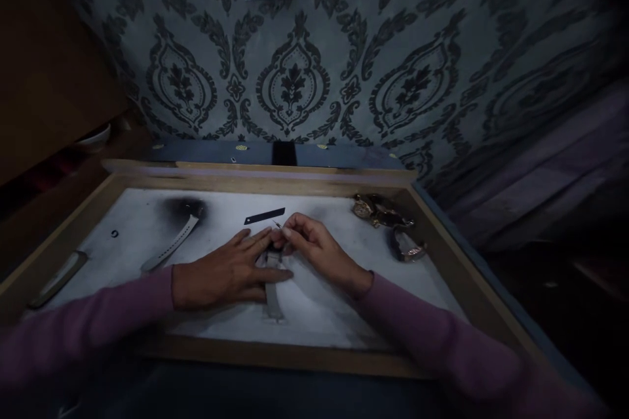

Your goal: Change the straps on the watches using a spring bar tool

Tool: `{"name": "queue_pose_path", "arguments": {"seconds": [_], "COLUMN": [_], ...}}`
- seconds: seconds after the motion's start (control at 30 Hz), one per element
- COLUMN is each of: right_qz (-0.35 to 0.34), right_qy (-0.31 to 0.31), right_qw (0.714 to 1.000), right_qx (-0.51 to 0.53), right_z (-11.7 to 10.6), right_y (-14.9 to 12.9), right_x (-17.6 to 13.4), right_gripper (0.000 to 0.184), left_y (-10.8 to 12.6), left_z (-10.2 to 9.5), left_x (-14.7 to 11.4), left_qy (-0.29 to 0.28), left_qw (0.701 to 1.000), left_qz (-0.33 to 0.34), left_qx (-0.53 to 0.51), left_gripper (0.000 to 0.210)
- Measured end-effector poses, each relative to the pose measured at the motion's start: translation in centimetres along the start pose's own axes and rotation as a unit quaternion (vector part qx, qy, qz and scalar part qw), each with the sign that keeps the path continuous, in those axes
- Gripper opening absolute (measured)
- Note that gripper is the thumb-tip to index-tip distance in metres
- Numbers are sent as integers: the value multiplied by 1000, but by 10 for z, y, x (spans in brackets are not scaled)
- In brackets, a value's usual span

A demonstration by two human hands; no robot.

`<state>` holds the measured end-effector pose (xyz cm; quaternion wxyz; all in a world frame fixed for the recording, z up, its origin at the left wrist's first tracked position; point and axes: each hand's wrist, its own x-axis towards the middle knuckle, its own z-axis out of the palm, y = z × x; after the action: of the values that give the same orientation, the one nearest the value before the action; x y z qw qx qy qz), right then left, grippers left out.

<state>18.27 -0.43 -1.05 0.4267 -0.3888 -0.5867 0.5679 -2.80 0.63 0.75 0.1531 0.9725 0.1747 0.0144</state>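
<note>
A wristwatch with a pale strap (272,298) lies on the white surface under my fingers, its head largely hidden. My left hand (230,273) holds it down, thumb across the strap and the other fingers stretched along its upper end. Close against those fingertips, my right hand (317,247) pinches a thin, pointed little tool (277,225), whose exact kind is too small to make out. Just beyond both hands lies a dark, slanted flat blade (265,216) with a hole at one end.
A wooden-rimmed tray (275,355) surrounds the work. Left of my hands lie a perforated pale strap (177,240), a small dark ring-like piece (114,234) and a curved band (59,280). Several watches (376,209) and a dark bracelet-like watch (407,245) rest at the far right. Patterned wall (292,78) behind.
</note>
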Motion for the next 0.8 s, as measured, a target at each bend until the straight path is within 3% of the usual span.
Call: {"name": "queue_pose_path", "arguments": {"seconds": [0.17,0.43,0.57,0.73,0.8], "right_qz": [9,22,14,14,16], "right_qy": [-6,-4,-1,1,-1], "right_qw": [1000,1000,1000,999,999], "right_qx": [-5,-14,-9,-36,-40], "right_z": [-3,-4,-3,-3,-3], "right_y": [9,9,11,10,9], "right_x": [1,-1,1,0,-1], "right_gripper": [29,28,29,29,29], "left_y": [-6,-14,-20,-18,-15], "left_z": [4,-7,-7,-8,-7], "left_x": [-4,-6,-8,2,9], "left_qy": [-15,-9,28,107,117], "left_qw": [999,982,972,925,920], "left_qz": [10,-32,-35,-176,-156], "left_qx": [-42,-185,-231,-321,-340], "left_gripper": [72,43,47,57,46]}}
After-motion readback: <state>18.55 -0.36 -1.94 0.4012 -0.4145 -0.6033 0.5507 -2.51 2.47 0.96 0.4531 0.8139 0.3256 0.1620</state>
